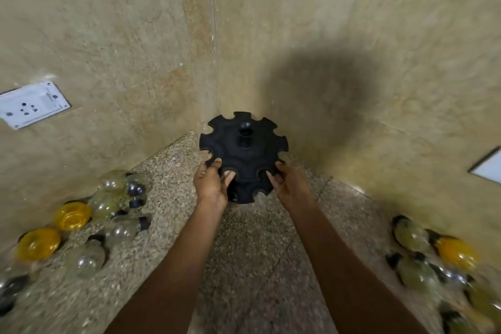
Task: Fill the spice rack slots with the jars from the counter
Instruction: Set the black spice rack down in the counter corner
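The counter [168,252] runs into a tiled corner; the black spice rack [244,154] stands in that corner, every visible slot empty; by my judgement no jar is placed yet and the whole filling remains. Jars lie loose in two groups: one group [108,214] at my left against the wall, another [423,257] at my right, both well apart from the rack. My left hand [210,184] grips the rack's near rim, fingers in a slot; my right hand [290,184] grips the rim opposite.
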